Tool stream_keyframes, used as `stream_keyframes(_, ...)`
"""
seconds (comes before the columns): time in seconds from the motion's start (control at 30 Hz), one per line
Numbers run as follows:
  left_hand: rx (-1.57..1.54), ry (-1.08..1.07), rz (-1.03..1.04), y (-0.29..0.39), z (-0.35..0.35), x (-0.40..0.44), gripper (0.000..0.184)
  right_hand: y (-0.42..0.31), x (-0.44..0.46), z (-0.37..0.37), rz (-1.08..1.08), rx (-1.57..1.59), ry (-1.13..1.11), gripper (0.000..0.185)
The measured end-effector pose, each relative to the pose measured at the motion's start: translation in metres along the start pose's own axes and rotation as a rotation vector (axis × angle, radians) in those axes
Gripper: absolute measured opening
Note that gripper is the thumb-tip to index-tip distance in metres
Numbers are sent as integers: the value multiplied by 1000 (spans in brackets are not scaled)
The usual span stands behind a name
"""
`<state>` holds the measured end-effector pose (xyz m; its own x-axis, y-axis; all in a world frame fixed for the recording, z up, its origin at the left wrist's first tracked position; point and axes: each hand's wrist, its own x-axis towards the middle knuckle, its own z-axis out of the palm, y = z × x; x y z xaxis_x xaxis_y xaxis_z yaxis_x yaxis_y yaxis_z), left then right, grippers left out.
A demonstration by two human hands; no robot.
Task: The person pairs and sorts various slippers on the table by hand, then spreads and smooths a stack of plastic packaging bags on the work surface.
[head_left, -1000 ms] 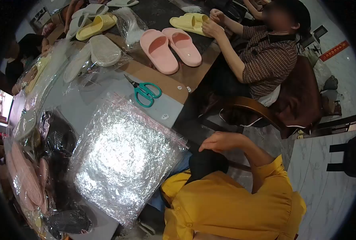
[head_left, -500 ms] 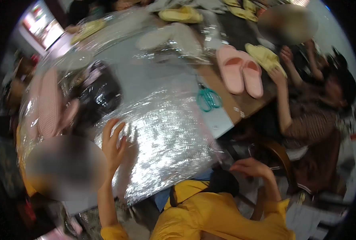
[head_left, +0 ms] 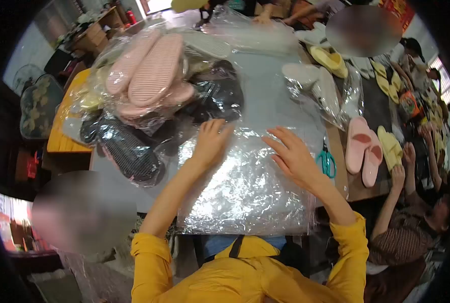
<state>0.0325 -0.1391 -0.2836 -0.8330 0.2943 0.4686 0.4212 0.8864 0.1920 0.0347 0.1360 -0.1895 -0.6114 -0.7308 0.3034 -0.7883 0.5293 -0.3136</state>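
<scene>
In front of me a stack of clear plastic bags [head_left: 245, 197] lies flat and shiny on the grey table. My left hand [head_left: 213, 144] is at the far left part of the bags, fingers stretched out and no object in them. Over the far right part is my right hand [head_left: 290, 155], its fingers spread and holding nothing; whether it touches the plastic I cannot tell. Teal-handled scissors [head_left: 326, 162] lie just right of the bags. Black slippers in plastic [head_left: 217, 93] sit beyond my left hand.
Bagged pink slippers [head_left: 156, 70] are piled at the left, with a bagged black slipper [head_left: 131, 151] nearer me. Loose pink slippers [head_left: 361, 151] stand at the right. A co-worker's hand [head_left: 397, 175] touches yellow slippers [head_left: 388, 144]. White slippers in plastic [head_left: 326, 91] lie farther back.
My right hand has moved from beside the table to over the bags. My left hand now reaches farther forward. The view has swung left, showing more of the bagged slippers.
</scene>
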Motion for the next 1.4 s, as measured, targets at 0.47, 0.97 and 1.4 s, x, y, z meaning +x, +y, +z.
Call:
stream_keyframes(0.47, -304, 74, -94, 8, -31, -29, 22, 57, 10, 88, -12, -201, -166, 56)
stream_keyframes(0.97, -283, -39, -208, -3, -10, -55, 31, -94, 250, 68, -492, -584, 425, 66)
stream_keyframes(1.4, -308, 105, -141, -5, -4, -57, 29, -33, 241, -37, -251, 297, 735, 49)
